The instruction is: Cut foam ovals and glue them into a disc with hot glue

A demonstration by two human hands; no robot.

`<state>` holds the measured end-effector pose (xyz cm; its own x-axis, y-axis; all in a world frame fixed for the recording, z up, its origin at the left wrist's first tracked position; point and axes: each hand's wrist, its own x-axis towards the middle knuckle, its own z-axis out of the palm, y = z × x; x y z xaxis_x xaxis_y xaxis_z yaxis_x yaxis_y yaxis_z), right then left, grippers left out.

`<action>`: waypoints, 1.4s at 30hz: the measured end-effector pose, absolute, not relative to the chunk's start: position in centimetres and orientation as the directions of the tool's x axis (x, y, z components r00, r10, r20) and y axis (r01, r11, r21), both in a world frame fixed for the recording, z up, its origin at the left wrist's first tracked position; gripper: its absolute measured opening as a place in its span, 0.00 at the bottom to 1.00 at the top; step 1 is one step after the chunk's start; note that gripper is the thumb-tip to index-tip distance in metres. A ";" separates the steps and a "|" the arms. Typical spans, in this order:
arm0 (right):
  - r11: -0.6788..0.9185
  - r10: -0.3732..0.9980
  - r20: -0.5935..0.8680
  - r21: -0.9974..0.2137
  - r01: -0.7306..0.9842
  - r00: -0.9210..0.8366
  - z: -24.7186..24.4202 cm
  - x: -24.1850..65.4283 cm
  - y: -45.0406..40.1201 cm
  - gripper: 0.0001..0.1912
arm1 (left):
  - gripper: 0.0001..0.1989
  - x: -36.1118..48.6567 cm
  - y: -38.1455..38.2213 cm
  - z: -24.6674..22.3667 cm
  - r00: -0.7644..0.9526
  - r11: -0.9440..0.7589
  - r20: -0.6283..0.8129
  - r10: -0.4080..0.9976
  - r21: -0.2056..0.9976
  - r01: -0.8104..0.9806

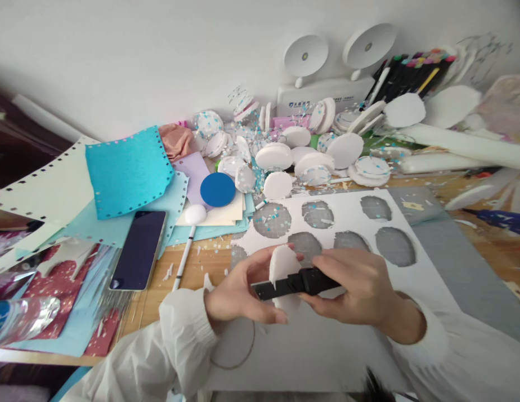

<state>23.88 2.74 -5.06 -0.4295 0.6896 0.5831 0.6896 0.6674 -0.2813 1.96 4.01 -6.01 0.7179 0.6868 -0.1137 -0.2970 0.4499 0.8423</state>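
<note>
Both hands meet over a white foam sheet [327, 346] with several ragged round holes cut through it. In my left hand [243, 287] is a white foam disc [284, 264], held on edge between the thumb and fingers. My right hand [356, 285] is closed around a black utility knife [312, 281]. Its dark blade points left and lies across the disc, close to the left thumb. The disc's lower part shows beneath the knife. A drawn circle [233, 343] is partly visible on the sheet near the left sleeve.
Many cut white foam discs [274, 156] are heaped along the wall below a white twin-head lamp [305, 56]. At left lie a phone [138, 251], blue punched sheets [128, 173] and a blue disc [218, 188]. A grey cutting mat [477, 268] extends right.
</note>
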 end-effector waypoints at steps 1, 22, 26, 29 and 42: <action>0.669 0.690 0.581 -0.285 0.686 -0.432 -5.0 23.8 2.7 0.14 | 0.44 2.0 4.0 -6.0 0.720 0.456 -0.121 0.683 0.841 -0.291; 0.522 0.763 0.585 -0.308 0.795 -0.275 -5.3 25.5 4.1 0.16 | 0.45 2.1 3.9 -5.4 0.660 0.406 -0.057 0.749 0.827 -0.390; 0.565 0.738 0.606 -0.311 0.764 -0.299 -5.1 25.1 3.7 0.16 | 0.43 2.2 4.1 -5.2 0.668 0.421 -0.053 0.742 0.812 -0.404; 0.587 0.734 0.595 -0.311 0.748 -0.328 -5.2 24.9 3.4 0.16 | 0.42 2.0 4.1 -5.4 0.693 0.466 -0.063 0.718 0.783 -0.412; 0.613 0.717 0.594 -0.287 0.736 -0.365 -5.2 24.2 2.8 0.15 | 0.46 1.7 4.0 -5.6 0.699 0.404 -0.055 0.713 0.847 -0.345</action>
